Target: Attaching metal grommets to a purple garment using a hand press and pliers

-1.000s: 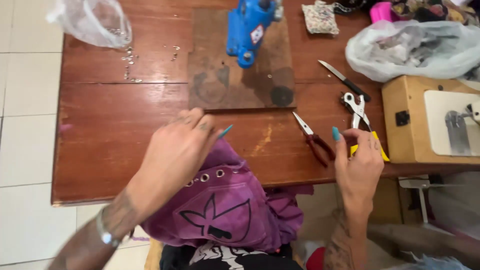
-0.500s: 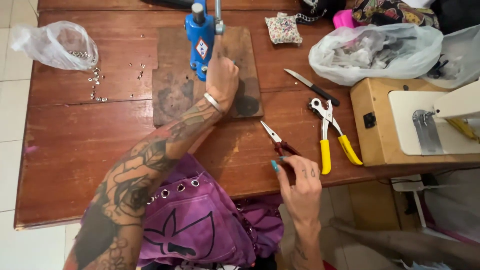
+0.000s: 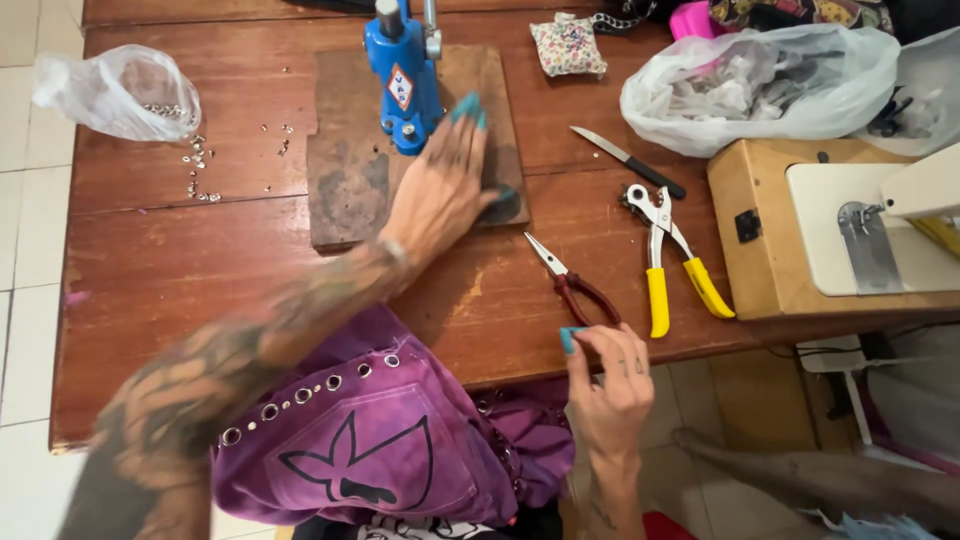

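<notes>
L hand (image 3: 440,185) flat, fingers spread, on wooden board (image 3: 345,185) at bench far edge, fingertips beside blue press (image 3: 403,75); grasps nothing. R hand (image 3: 608,378) at bench near edge, fingers loosely curled, just below red pliers (image 3: 572,282); can't tell if it pinches anything.

Purple garment (image 3: 370,440) hangs over near edge, eyelet row along top. Prob soft, light, floppy; take by eyelet hem w/ both hands. Press prob heavy, rigid.

Count: 1 press, 1 board, 1 red pliers, 1 yellow punch pliers (image 3: 665,260), 1 knife (image 3: 630,162).
</notes>
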